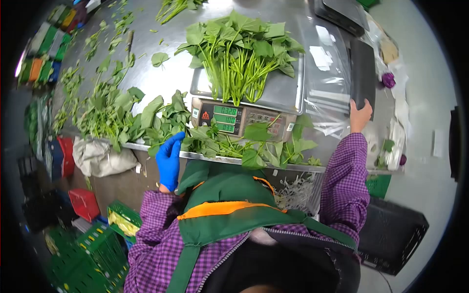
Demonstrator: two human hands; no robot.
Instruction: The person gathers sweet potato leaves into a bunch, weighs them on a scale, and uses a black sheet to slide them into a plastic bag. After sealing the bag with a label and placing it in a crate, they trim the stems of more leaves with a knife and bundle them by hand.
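Observation:
My left hand [169,162], in a blue glove, is at the table's front edge beside loose green leaves [166,117]. Its fingers are loosely stretched, with nothing visible in them. On the right, my bare right hand [360,117] touches the near end of a long dark bar-shaped object [362,73], fingers apart. Between the hands stands a digital scale [242,119] with lit green displays. A large bunch of leafy green stems [239,63] lies on its metal pan [290,93]. More leafy stems [224,146] lie in front of the scale.
Clear plastic bags [327,102] lie between scale and bar. Loose leafy stems cover the left of the metal table [146,44]. A second scale [342,14] stands at the back right. Below are a white sack [105,156], red bin [84,204], green crates [100,249] and black crate [393,234].

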